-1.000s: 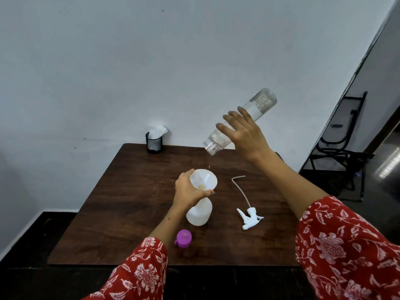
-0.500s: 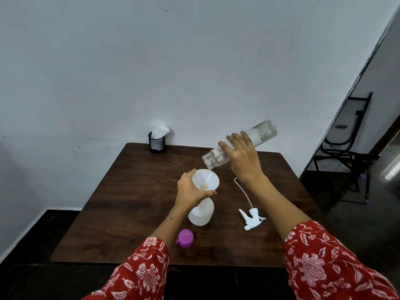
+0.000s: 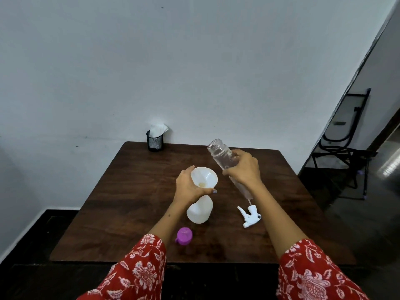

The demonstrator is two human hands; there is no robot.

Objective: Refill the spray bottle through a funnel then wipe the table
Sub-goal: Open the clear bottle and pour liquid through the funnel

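Clear bottle (image 3: 225, 158) has been righted and lowered, gripped by right hand (image 3: 243, 169). Funnel (image 3: 204, 177) on spray bottle (image 3: 200, 210) is held by left hand (image 3: 189, 187). One trigger head (image 3: 250, 215), one purple cap (image 3: 184, 234) on worktop (image 3: 129, 202).

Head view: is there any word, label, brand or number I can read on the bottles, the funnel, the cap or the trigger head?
None can be read.
Clear bottle in the right hand: no label visible.
White spray bottle and funnel, held by the left hand: plain.
Purple cap: no marking.
Trigger head: no marking legible.
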